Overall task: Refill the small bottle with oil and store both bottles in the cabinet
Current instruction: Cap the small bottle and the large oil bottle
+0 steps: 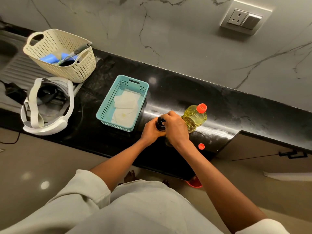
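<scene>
The small bottle (160, 122) has a dark top and stands on the black counter (236, 112). My left hand (150, 131) wraps its body from the left. My right hand (175, 127) closes over its top and right side and hides most of it. Touching the back of my right hand is the big oil bottle (194, 118). It stands upright, holds yellow oil and has a red cap (201, 108) on. A small red round spot (201, 146) shows on the glossy counter near my right wrist. I cannot tell whether it is a loose cap or a reflection.
A teal basket (108, 105) with paper napkins sits left of my hands. Farther left are a cream basket (81, 65) with utensils, a white headset (49, 127) and the sink drainboard (15, 68). A cabinet door with a black handle (293, 154) lies below the counter at right.
</scene>
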{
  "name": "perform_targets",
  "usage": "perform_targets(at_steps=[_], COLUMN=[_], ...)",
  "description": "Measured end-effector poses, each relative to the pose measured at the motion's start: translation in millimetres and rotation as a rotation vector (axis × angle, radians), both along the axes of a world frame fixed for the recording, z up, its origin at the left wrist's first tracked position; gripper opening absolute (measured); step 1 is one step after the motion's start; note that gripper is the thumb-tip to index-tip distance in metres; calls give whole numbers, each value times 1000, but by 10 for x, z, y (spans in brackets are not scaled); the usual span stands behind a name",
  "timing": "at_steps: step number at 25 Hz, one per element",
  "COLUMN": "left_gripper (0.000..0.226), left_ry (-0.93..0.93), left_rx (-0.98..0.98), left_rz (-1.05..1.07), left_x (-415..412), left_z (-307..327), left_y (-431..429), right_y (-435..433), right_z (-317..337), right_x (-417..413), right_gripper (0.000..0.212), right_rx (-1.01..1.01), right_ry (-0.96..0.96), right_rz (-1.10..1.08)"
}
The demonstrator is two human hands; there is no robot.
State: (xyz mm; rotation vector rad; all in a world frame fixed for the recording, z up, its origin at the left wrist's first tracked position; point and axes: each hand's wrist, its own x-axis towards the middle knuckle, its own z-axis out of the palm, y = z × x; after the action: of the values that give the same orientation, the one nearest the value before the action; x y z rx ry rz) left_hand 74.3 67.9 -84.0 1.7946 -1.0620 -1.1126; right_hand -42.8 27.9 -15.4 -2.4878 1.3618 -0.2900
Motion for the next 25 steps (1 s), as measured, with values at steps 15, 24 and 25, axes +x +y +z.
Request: perform_targets(at_steps=[15,24,25], left_gripper=[51,55,55], left_ry=[-6,-9,-12], left_rx=[41,27,24], left_rz=[6,-4,-4], left_x=[4,-1,-2], left_z=[-60,-47,-47], left_y=[-12,-8,-6], right_y=[-230,-311,-304], right_z=[143,89,82], right_x=[141,146,135], right_gripper=[12,17,17], right_rx=[15,53,59], right_ry=[343,303,282], right_rz=[137,153,146])
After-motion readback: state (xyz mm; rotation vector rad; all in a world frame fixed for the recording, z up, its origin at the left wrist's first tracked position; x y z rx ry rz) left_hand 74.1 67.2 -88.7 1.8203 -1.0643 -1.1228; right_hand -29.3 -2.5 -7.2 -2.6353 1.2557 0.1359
